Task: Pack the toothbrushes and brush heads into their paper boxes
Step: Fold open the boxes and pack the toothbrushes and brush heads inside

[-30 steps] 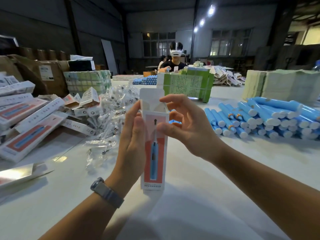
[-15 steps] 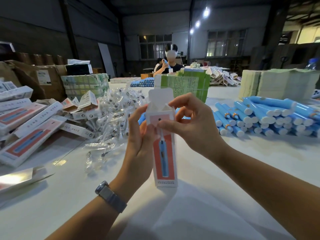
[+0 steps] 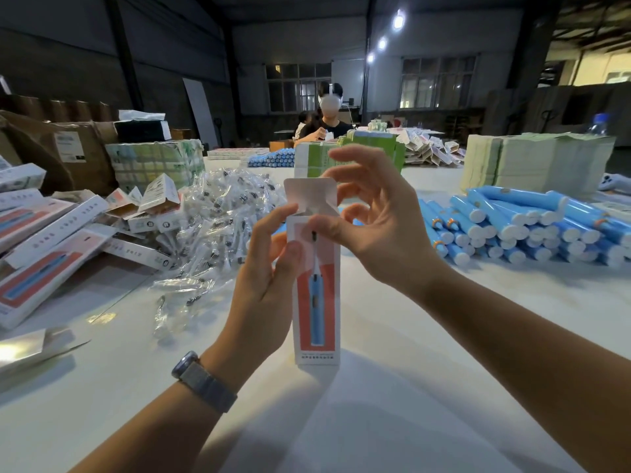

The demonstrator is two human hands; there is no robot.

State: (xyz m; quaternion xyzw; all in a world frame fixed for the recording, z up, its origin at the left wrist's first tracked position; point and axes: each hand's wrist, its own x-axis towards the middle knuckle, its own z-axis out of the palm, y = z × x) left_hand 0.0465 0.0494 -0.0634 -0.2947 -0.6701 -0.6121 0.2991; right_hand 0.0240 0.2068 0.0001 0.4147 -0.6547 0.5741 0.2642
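Head view: 1 paper box stands upright on the white table, near the middle. The left hand grips its left side, thumb on the front. The right hand presses its thumb on the box front near the top, other fingers spread loose. The top flap stands open. I judge it best to keep the box steady and fold the side tabs in first, then tuck the flap squarely
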